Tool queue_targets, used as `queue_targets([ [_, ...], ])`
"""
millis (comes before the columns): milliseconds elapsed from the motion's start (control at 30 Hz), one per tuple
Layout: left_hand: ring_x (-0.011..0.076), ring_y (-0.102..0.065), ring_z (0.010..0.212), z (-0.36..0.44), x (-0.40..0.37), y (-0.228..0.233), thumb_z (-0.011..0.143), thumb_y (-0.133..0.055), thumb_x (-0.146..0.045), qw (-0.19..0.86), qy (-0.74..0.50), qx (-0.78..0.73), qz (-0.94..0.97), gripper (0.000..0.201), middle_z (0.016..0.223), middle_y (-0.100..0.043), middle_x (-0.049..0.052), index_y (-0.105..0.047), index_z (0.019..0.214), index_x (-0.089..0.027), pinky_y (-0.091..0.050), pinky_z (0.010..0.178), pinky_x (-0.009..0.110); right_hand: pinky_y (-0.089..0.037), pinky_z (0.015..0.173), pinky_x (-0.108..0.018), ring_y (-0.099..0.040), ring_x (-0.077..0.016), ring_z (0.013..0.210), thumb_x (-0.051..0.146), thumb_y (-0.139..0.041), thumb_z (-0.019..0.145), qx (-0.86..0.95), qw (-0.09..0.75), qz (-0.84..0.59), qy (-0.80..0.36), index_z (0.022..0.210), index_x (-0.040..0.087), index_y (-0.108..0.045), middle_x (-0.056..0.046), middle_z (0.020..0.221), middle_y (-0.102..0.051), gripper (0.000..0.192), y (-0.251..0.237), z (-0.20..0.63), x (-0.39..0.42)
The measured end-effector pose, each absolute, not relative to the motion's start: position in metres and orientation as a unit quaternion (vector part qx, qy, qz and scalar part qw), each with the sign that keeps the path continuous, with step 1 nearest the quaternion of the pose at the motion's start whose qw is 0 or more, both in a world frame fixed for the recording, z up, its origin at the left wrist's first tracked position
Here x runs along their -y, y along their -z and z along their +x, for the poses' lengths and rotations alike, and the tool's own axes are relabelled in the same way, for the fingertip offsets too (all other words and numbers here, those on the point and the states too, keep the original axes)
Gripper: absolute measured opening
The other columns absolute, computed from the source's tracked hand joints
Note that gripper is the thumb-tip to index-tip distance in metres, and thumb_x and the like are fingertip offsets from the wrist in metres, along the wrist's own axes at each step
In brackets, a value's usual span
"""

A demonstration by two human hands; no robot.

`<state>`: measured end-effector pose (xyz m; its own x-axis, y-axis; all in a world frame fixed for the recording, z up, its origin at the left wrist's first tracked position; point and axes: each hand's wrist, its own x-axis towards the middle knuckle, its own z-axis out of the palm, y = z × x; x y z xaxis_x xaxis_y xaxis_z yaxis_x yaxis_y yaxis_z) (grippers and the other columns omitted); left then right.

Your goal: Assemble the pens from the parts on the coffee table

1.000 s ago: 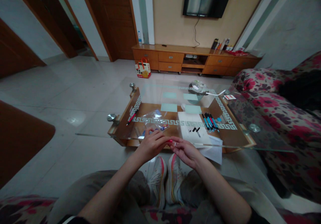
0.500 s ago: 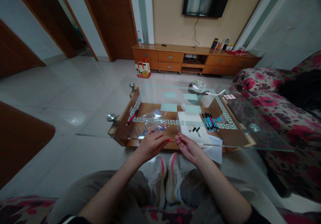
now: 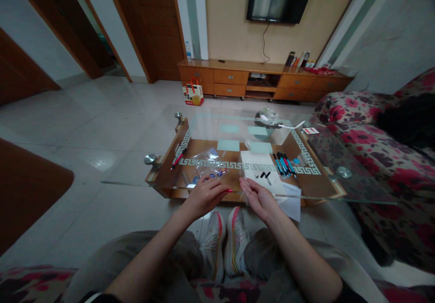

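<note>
My left hand (image 3: 205,196) is over the near edge of the glass table, closed on a small red piece (image 3: 230,190) that sticks out at its fingertips; the rest of it is hidden. My right hand (image 3: 258,198) is just right of it, palm partly up, fingers stretched out and apart from the left hand. I cannot make out anything in it. Beyond it, small black pieces (image 3: 267,175) lie on a white sheet (image 3: 251,161). Several blue, black and red pens (image 3: 284,163) lie to the right. A clear plastic bag (image 3: 205,158) is beyond my left hand.
A red and black pen (image 3: 178,158) lies at the left of the glass table (image 3: 136,158). A basket with a bag in it (image 3: 267,131) stands toward the back. Flowered sofa seats (image 3: 360,135) are at the right, and a low cabinet (image 3: 231,77) lines the wall.
The fingers of my right hand have straightened out from a pinch, and the hand has opened. My left hand stays in place with the red piece.
</note>
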<state>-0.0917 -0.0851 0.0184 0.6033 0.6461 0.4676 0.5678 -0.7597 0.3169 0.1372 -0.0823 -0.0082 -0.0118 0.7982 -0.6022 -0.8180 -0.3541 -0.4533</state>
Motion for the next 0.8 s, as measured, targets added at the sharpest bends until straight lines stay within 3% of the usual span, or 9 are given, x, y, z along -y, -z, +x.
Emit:
queue_targets([
  [233,0.0170,-0.064,0.090,-0.092,0.085,-0.017,0.098,-0.054,-0.027,0.074,-0.277,-0.342,0.895,0.019,0.093,-0.069,0.004,-0.067,0.112,-0.024,-0.042,0.088,0.034,-0.062,0.086,-0.024,-0.071,-0.0165,0.103,-0.002,-0.047,0.089,-0.003,0.556,-0.427,-0.713,0.115,0.013,-0.056,-0.014,0.106,-0.072,0.031,0.004,0.136,0.085],
  [367,0.0183,-0.062,0.097,-0.090,0.087,-0.017,0.099,-0.051,-0.022,0.129,-0.280,-0.349,0.885,0.023,0.102,-0.067,0.007,-0.065,0.117,-0.022,-0.048,0.085,0.031,-0.059,0.087,-0.025,-0.071,-0.0172,0.102,0.003,-0.055,0.087,0.086,0.513,-0.411,-0.749,0.109,0.012,-0.062,-0.014,0.107,-0.073,0.025,-0.006,0.128,0.094],
  [467,0.0184,-0.059,0.105,-0.089,0.088,-0.018,0.097,-0.047,-0.014,0.174,-0.302,-0.337,0.875,0.034,0.112,-0.062,0.009,-0.061,0.127,-0.022,-0.050,0.090,0.031,-0.058,0.080,-0.025,-0.073,-0.0179,0.092,0.015,-0.068,0.083,0.213,0.462,-0.405,-0.759,0.104,0.012,-0.067,-0.011,0.097,-0.075,0.022,-0.009,0.122,0.101],
  [567,0.0178,-0.058,0.108,-0.089,0.088,-0.018,0.095,-0.045,-0.009,0.194,-0.304,-0.323,0.875,0.044,0.116,-0.059,0.009,-0.057,0.134,-0.025,-0.051,0.093,0.031,-0.054,0.072,-0.024,-0.071,-0.0152,0.079,0.028,-0.078,0.078,0.317,0.441,-0.414,-0.731,0.102,0.013,-0.068,-0.007,0.088,-0.075,0.030,-0.006,0.121,0.104],
  [800,0.0165,-0.061,0.105,-0.089,0.086,-0.011,0.098,-0.047,-0.016,0.207,-0.297,-0.324,0.874,0.039,0.115,-0.060,0.008,-0.056,0.135,-0.026,-0.053,0.090,0.029,-0.049,0.063,-0.024,-0.066,-0.0140,0.067,0.041,-0.078,0.077,0.449,0.413,-0.468,-0.640,0.096,0.013,-0.069,-0.004,0.074,-0.072,0.035,-0.008,0.131,0.099],
])
